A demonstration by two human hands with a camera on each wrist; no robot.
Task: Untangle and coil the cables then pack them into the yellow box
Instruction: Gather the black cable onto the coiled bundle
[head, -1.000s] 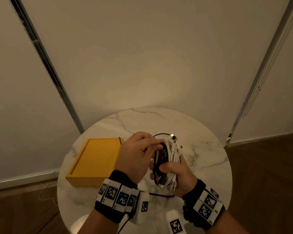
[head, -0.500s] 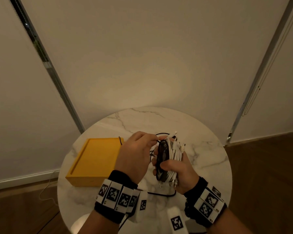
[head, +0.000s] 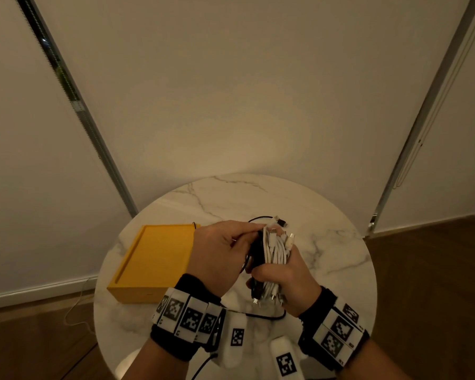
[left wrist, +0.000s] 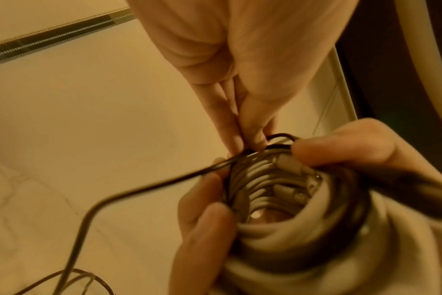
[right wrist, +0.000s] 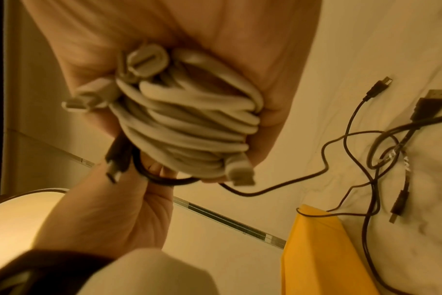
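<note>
My right hand point(head: 274, 272) grips a coiled bundle of white cables point(head: 275, 249) upright above the marble table point(head: 335, 250); several plugs stick out at its top and bottom. The same white bundle point(right wrist: 189, 123) fills the right palm in the right wrist view. My left hand point(head: 247, 234) pinches a black cable point(left wrist: 139, 189) at the bundle's top left side, where black turns point(head: 257, 250) lie against the white ones. The black cable trails down to the table. The yellow box point(head: 154, 259) lies open on the left of the table.
Loose black cables with plugs point(right wrist: 366, 149) lie tangled on the table beside the yellow box point(right wrist: 316, 249). One black loop point(head: 272, 316) runs under my wrists. The round table stands against a pale wall, with wooden floor point(head: 436, 283) on both sides.
My left fingers have shifted slightly along the bundle's top with the black cable. The right hand has tilted the bundle a little. The box has stayed put.
</note>
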